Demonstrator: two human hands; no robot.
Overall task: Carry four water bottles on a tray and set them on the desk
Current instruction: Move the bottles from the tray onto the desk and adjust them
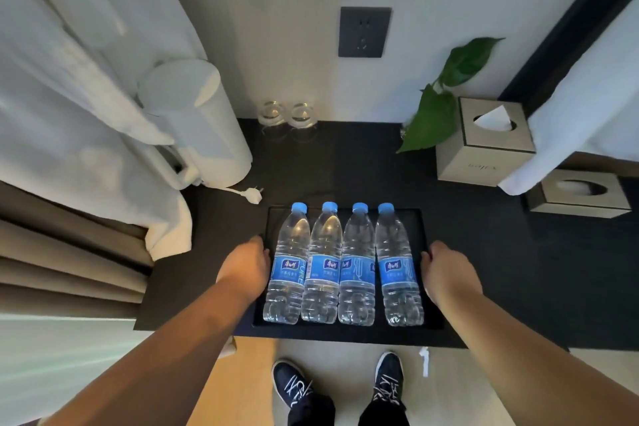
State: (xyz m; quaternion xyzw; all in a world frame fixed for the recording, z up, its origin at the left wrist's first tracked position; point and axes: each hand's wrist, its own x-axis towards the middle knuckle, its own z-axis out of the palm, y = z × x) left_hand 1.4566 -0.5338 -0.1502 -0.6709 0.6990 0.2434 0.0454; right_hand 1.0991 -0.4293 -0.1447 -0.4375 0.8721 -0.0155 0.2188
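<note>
Several clear water bottles [342, 266] with blue caps and blue labels lie side by side on a black tray [345, 330]. The tray is over the front edge of the dark desk [484, 252]; I cannot tell whether it rests on the desk or hangs just above it. My left hand [247, 264] grips the tray's left rim, fingers curled under and out of sight. My right hand [447, 271] grips the right rim the same way.
A white kettle [197, 124] with a loose plug stands at the desk's back left, beside hanging white cloth. Two upturned glasses [288, 119] stand by the wall. A green plant [439, 104] and two tissue boxes [484, 142] are at the right. My shoes show below the desk edge.
</note>
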